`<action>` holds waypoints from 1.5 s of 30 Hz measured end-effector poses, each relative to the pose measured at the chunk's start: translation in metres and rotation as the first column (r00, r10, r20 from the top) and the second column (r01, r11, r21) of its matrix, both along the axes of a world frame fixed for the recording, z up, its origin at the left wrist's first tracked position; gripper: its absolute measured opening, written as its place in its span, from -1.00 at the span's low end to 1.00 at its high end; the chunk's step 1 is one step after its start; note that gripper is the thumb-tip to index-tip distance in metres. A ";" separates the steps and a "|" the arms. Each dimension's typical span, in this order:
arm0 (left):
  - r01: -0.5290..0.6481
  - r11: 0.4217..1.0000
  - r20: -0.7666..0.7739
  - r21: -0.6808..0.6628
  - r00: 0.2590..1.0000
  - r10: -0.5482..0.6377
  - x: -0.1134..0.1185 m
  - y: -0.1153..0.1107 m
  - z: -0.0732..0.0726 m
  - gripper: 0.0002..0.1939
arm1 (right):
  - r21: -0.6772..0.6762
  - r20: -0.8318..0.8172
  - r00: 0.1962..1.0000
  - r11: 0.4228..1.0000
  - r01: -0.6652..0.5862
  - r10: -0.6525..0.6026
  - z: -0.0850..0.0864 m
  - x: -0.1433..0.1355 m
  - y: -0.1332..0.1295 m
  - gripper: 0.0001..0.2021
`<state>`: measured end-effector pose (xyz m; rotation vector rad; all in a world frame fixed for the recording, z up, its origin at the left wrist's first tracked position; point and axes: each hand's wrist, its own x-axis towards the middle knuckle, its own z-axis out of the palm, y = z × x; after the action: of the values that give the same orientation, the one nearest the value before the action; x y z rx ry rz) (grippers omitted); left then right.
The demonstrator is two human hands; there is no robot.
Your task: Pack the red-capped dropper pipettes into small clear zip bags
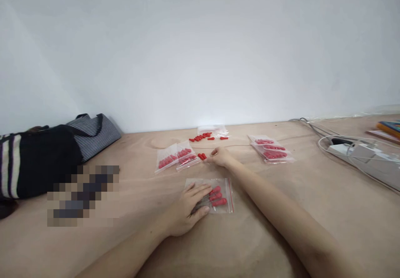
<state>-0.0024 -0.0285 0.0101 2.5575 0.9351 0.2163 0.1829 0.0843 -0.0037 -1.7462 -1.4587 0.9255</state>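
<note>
My left hand (192, 207) lies flat with its fingers stretched over a clear zip bag (228, 186). Inside the bag are several red bulbs (219, 202), with thin clear stems running under my fingers, like droppers. Farther forward, my right hand (220, 156) rests low at the table with its fingers curled together. Two loose red-bulbed pieces (202, 156) are just left of its fingertips; whether it grips them or their stems is too small to make out.
Filled bags of red bulbs lie at left (168, 157) and in a stack at right (271, 149). Several loose red pieces (200, 137) lie near the wall before another clear bag (212, 130). A black bag (46, 157) stands left; a white power strip (362, 155) with cables lies right.
</note>
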 end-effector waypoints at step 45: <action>-0.078 0.997 -0.018 0.022 0.997 0.078 0.004 -0.002 0.001 -0.54 | 0.171 -0.375 0.890 0.963 -0.208 0.259 -0.024 0.056 -0.142 -0.67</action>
<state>0.0020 -0.0303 0.0108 2.5489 1.0462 0.2255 0.2388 -0.0573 -0.0273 -1.2172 -1.4367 1.2040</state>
